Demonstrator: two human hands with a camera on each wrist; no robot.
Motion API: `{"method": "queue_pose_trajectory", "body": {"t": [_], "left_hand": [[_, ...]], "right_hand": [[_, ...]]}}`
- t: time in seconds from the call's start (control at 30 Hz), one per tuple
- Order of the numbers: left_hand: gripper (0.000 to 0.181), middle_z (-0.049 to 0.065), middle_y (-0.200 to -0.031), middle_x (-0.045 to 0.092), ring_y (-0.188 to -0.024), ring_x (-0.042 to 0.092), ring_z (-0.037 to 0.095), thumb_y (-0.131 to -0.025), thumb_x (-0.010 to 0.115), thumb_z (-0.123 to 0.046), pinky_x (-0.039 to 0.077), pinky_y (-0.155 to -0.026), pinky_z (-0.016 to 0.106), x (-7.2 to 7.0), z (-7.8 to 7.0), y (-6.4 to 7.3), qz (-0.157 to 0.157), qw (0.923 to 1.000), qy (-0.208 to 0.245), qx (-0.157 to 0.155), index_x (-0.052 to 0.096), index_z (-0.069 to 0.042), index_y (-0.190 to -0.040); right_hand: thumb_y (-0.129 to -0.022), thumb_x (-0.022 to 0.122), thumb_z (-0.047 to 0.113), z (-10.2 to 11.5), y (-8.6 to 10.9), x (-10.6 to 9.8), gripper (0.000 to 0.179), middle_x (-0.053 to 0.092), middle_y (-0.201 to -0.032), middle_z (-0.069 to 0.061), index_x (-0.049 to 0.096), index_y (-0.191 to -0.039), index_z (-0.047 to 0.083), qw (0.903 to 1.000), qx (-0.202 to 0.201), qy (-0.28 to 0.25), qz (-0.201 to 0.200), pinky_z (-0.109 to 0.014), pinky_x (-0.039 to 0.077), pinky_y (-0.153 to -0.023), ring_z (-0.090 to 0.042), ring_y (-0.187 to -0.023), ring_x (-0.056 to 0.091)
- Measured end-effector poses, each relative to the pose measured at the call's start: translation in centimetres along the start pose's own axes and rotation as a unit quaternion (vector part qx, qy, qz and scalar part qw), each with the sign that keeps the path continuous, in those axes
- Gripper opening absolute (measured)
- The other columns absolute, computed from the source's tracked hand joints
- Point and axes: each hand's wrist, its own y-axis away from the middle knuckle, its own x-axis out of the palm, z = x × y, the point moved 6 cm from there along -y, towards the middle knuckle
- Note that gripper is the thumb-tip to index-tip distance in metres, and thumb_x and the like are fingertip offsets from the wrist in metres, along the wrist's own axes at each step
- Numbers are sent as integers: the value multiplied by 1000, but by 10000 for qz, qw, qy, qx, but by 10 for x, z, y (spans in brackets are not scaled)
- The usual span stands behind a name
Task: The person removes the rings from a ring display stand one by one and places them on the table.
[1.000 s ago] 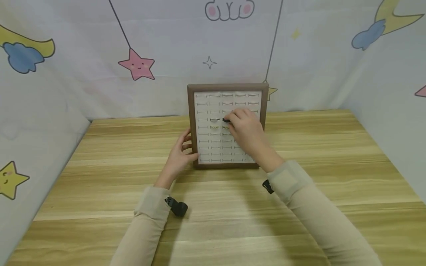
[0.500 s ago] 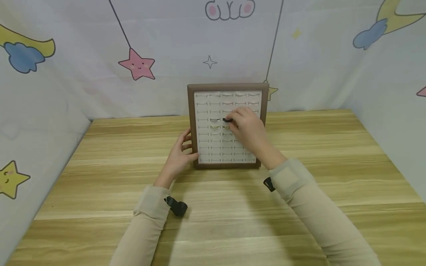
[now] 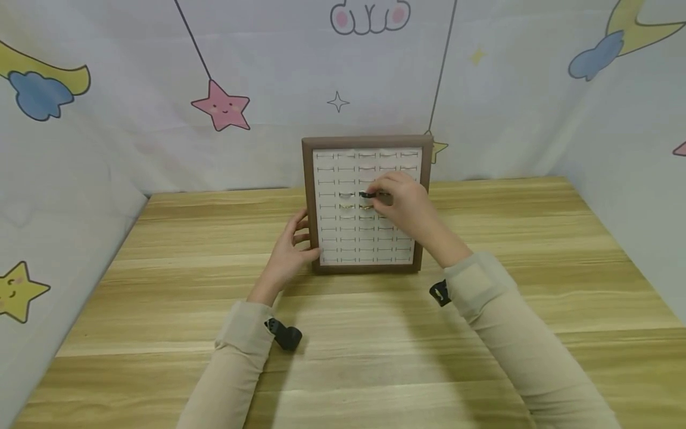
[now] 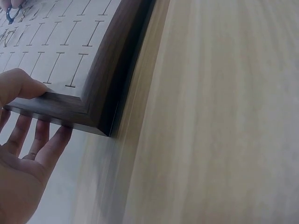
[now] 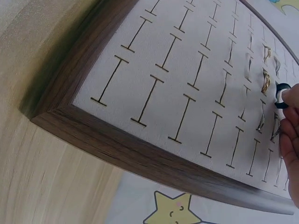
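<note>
A ring display board [image 3: 337, 251] with a brown wooden frame and white slotted face stands upright on the table. My left hand [image 3: 289, 250] grips its left edge, thumb on the front and fingers around the side, as the left wrist view [image 4: 21, 172] also shows. Thumb and fingertips of my right hand [image 3: 409, 205] pinch a black ring [image 5: 281, 95] at a slot near the middle of the board. Left of it sits a silver ring [image 3: 346, 195]. Two gold rings [image 5: 266, 81] sit in the row below. Part of the board's right side is hidden behind my right hand.
The wood-grain table [image 3: 343, 369] extends around the board on both sides and in front. Behind it hangs a pale cloth backdrop [image 3: 278, 71] printed with stars and clouds. A black wrist camera [image 3: 286, 335] juts from the left cuff, close over the table.
My right hand has shifted slightly to the right, its fingers still at the black ring, and more of that ring shows. The left hand and the board have stayed in place.
</note>
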Motion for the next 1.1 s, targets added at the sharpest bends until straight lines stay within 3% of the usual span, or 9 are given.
{"method": "queue_pose_trajectory", "body": {"t": [0.3,0.4,0.47,0.53,0.67,0.77,0.93,1.03,1.1], "left_hand": [[87,11,-149,31,-132,39,31,-85,61,7,45,-101,45,1,1,2,35,10000,25,-40,17,-24,-153],[88,11,-149,30,-132,39,32,-85,62,7,45,-101,46,1,1,2,48,10000,28,-47,17,-24,-153],[88,11,-149,30,-132,39,32,-85,62,7,45,-101,46,1,2,1,51,10000,20,-49,17,-24,-153],[88,11,-149,30,-132,39,32,-85,62,7,45,-101,46,1,2,1,52,10000,9,-54,17,-24,-153],[88,11,-149,30,-133,39,32,-85,62,6,45,-102,47,0,3,1,40,10000,-19,-54,16,-23,-154],[88,11,-150,30,-133,39,32,-85,62,6,45,-102,47,0,3,2,40,10000,-25,-45,16,-23,-154],[88,11,-150,30,-133,39,31,-85,62,6,45,-102,47,0,3,2,56,10000,-40,-34,15,-23,-154],[88,11,-150,30,-133,39,32,-85,62,6,44,-103,47,0,3,2,67,10000,-43,-39,15,-23,-154],[88,11,-150,29,-133,39,32,-85,62,7,44,-103,48,0,3,2,73,10000,-38,-46,15,-23,-154]], "right_hand": [[-82,70,1,-4,2,-4,16,71,-102,-14,71,-98,0,9994,-104,-315,-26,-40,48,-95,-29,-101,61],[-83,70,2,-8,3,-5,16,71,-103,-15,71,-98,-1,9974,230,-689,-1,-38,51,-91,-28,-99,64],[-84,69,3,-14,3,-6,16,71,-103,-16,70,-100,-2,9901,712,-1206,6,-31,53,-86,-24,-94,65],[-86,67,5,-23,5,-9,18,70,-101,-12,68,-103,-3,9736,1317,-1863,-43,-23,54,-80,-17,-89,66],[-89,66,11,-41,11,-22,18,65,-94,8,66,-105,3,9255,2279,-2984,-501,-13,48,-75,-4,-86,59],[-88,67,13,-52,17,-37,9,63,-88,15,67,-97,13,8911,2566,-3568,-1134,-13,48,-76,-3,-85,57],[-87,67,8,-74,28,-54,9,63,-88,7,66,-88,17,8285,2687,-4414,-2159,-13,53,-76,-5,-78,63],[-88,66,6,-89,38,-57,7,63,-86,6,66,-89,13,8119,2928,-4428,-2429,-12,53,-74,-4,-74,64],[-88,65,8,-99,45,-55,5,62,-84,7,65,-91,11,8151,3236,-4173,-2381,-10,52,-72,-3,-73,63]]}}
